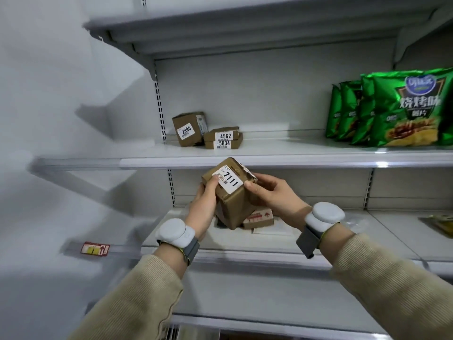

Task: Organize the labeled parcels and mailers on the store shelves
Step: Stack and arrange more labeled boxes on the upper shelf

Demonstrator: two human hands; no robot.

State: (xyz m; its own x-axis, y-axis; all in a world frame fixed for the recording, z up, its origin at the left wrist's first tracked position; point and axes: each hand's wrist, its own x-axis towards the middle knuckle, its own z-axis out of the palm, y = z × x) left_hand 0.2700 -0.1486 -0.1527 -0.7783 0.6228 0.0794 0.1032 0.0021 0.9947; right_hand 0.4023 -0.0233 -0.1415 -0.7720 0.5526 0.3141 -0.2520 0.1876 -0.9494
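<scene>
Parcel 7111 (pixel 232 204), tilted, top at shelf edge (pixel 318 161), left hand (pixel 204 202) and right hand (pixel 272 195) grip clasping it

The parcel marked 7111 (pixel 230 192) covers most of what lies behind it on the lower shelf (pixel 392 231). A carton with red print (pixel 259 217) shows only one end, and the flat white mailer (pixel 269 229) beneath it only a strip. The left hand (pixel 206 200) has its fingers out of sight behind the parcel (only the thumb shows, on the label), and the right hand (pixel 269 195) covers the parcel's far side. The green crisp bags (pixel 402 109) and a yellowish packet (pixel 438 223) run off the right edge. The red tag (pixel 95 248) at left is blurred and unreadable. The fine print on box 2896 (pixel 187 130) is too small to read.
</scene>
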